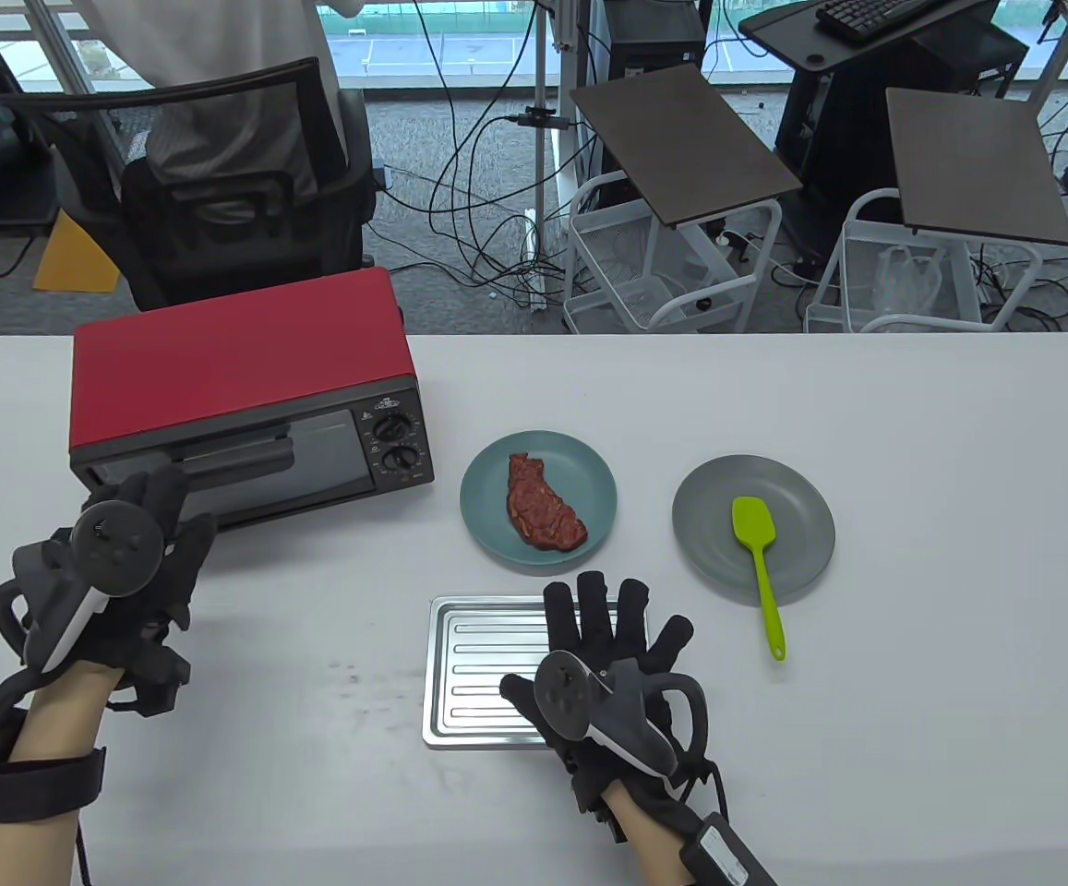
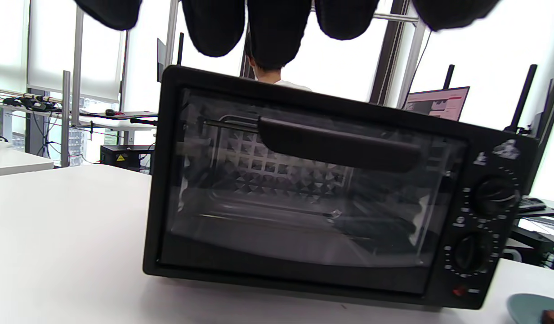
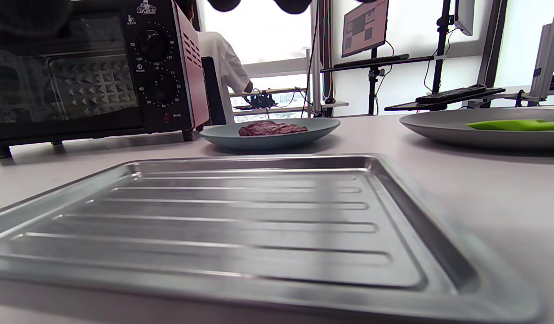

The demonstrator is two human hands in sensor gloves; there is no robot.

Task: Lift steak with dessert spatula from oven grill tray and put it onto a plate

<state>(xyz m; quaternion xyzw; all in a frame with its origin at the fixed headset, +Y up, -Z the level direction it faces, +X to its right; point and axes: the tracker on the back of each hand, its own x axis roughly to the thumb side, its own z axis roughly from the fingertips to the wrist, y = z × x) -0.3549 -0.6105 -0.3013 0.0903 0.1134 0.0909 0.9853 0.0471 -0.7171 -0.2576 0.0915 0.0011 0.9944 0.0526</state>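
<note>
The steak (image 1: 543, 504) (image 3: 271, 128) lies on a teal plate (image 1: 489, 512) (image 3: 322, 126) in the middle of the table. The green dessert spatula (image 1: 759, 563) (image 3: 515, 124) rests across a grey plate (image 1: 801, 526) (image 3: 439, 128) to its right, handle hanging over the near rim. The metal grill tray (image 1: 474, 674) (image 3: 241, 225) sits bare near the front. My right hand (image 1: 609, 635) lies flat with straight fingers over the tray's right part. My left hand (image 1: 150, 544), fingers relaxed and holding nothing, hovers in front of the oven (image 1: 247, 397) (image 2: 304, 189).
The red and black toaster oven stands at the table's left with its door closed. Beyond the far table edge are a chair (image 1: 220, 185), a person (image 1: 229, 92), wire carts (image 1: 663, 268) and cables.
</note>
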